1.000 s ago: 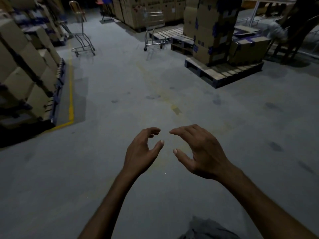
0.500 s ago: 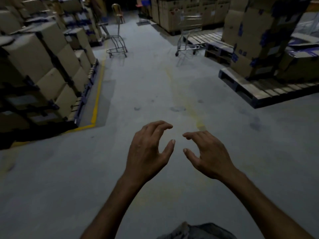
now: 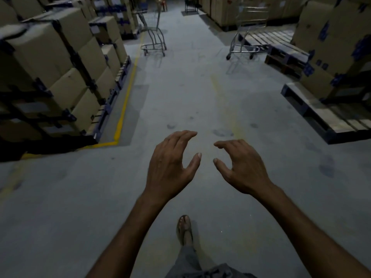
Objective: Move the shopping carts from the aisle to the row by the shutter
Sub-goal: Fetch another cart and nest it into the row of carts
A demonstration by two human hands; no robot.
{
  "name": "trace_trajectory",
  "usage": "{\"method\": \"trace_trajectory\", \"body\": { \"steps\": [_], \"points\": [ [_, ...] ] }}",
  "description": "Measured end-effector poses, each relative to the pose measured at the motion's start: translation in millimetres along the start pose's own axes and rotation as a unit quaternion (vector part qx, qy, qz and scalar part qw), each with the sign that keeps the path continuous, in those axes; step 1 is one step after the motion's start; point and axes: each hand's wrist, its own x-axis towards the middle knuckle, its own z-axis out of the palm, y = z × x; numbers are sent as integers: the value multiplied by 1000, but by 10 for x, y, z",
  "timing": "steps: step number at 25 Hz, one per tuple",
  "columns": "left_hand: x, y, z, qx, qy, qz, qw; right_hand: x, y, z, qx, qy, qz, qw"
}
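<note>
2 carts in the aisle, neither in hand. The left cart (image 3: 153,35) stands by the yellow line (image 3: 125,101). The right cart (image 3: 249,35) stands against a pallet (image 3: 281,37). Both are well ahead of you. No shutter or row is in view, so nothing reads as delivered, and both carts look left to move.

You're on open floor (image 3: 190,93), 1 sandal (image 3: 184,227) forward, boxes (image 3: 66,57) stacked to your left. Your left hand (image 3: 170,165) and right hand (image 3: 243,167) reach out in front, backs up, near each other but apart. Fingers on both are loosely curled, thumbs spread, holding nothing.

Likely step: walk up and take a handle
</note>
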Motion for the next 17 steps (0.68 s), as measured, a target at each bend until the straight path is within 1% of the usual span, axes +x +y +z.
{"method": "trace_trajectory", "body": {
  "steps": [2,4,7,9,11,14,17],
  "points": [
    [377,-392,250,21,5,9,1000,483,92,140,-33,34,-16,999],
    [790,-770,469,45,11,20,999,978,142,229,-66,108,-40,991],
    [1471,-1278,724,61,8,28,998,1716,195,329,-107,219,-85,966],
    [1917,-1555,840,71,9,43,997,2178,251,403,-142,253,-106,951],
    [2336,-1795,960,75,15,52,996,2627,373,515,-159,256,-99,948],
    [2845,-2014,1158,49,15,47,998,3148,600,694,-156,227,-55,960],
    [3420,-2158,1449,-23,-7,-2,1000,3662,964,899,-124,183,13,975]
  ]
}}
